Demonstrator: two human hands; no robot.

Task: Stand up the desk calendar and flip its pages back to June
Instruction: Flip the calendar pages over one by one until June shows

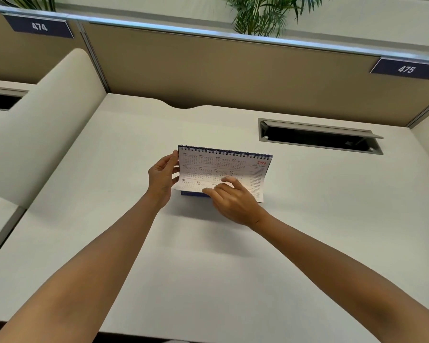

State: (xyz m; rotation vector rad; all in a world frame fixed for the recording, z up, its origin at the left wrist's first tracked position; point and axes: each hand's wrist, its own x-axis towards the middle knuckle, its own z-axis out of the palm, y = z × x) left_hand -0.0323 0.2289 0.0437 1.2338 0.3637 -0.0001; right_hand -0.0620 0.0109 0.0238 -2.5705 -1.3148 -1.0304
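A spiral-bound desk calendar (229, 164) stands upright on the white desk (183, 256), its blue base showing under the front page. The front page shows a whole-year 2026 overview with a list at its right. My left hand (162, 180) grips the calendar's left edge, thumb on the front. My right hand (229, 198) rests its fingers on the lower part of the front page, which bows outward at the bottom.
An open cable hatch (320, 136) is set in the desk at the back right. A beige partition (233, 75) with number plates 474 and 475 runs behind the desk. A rounded cream side divider (47, 125) stands at the left. Plants rise beyond the partition.
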